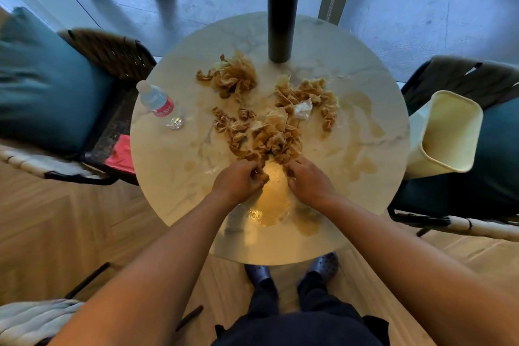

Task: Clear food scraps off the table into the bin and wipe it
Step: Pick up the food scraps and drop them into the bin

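A round marble table carries several clumps of brown, stained crumpled scraps, with another clump farther back and one to the right. Brown liquid smears cover the top. My left hand pinches a scrap at the pile's near edge. My right hand has its fingers curled into the pile's near edge beside it. A cream bin stands tilted on the chair at the right, its mouth facing up and toward me.
A tall black flask stands at the table's far side. A small water bottle lies on the left. Cushioned chairs flank the table left and right. My feet are under the near edge.
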`<state>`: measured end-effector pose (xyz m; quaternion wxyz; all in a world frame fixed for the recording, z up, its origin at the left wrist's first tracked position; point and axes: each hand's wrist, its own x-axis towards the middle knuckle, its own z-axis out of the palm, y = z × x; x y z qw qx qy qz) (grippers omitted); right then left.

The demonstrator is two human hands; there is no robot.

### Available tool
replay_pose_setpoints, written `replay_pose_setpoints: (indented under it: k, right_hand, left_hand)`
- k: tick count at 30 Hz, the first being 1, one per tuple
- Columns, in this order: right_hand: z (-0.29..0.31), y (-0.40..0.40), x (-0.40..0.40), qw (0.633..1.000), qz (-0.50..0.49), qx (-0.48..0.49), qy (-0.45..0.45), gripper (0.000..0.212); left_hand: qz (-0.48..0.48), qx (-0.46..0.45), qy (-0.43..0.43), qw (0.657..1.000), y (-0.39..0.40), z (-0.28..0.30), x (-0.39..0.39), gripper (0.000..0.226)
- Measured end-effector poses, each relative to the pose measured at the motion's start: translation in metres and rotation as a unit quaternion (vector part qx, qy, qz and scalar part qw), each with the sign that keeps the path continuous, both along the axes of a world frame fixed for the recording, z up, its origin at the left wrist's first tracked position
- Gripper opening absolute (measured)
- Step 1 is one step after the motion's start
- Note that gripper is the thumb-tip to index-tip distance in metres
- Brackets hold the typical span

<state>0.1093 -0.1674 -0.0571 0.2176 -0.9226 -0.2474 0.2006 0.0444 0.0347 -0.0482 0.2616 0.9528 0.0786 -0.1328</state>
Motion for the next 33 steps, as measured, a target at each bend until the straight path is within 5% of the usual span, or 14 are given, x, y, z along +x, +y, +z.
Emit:
replay_pose_setpoints:
  k: [8, 24, 33]
  right_hand:
    - [-0.003, -0.006, -0.002, 0.999, -0.012, 0.034, -0.023, 0.006]
    - [0.038, -0.090, 0.013, 0.992, -0.094, 0.076, -0.025, 0.017]
    - [0.052, -0.171, 0.017, 0.982, -0.172, 0.064, -0.038, 0.016]
  left_hand:
    - [-0.058, 0.017, -0.057, 0.997, 0.006, 0.003, -0.006, 0.021]
    - [-0.119, -0.038, -0.083, 0.989, -0.059, 0.038, 0.043, 0.035]
    - [-0.172, -0.031, -0.107, 0.979, -0.137, 0.044, 0.079, 0.026]
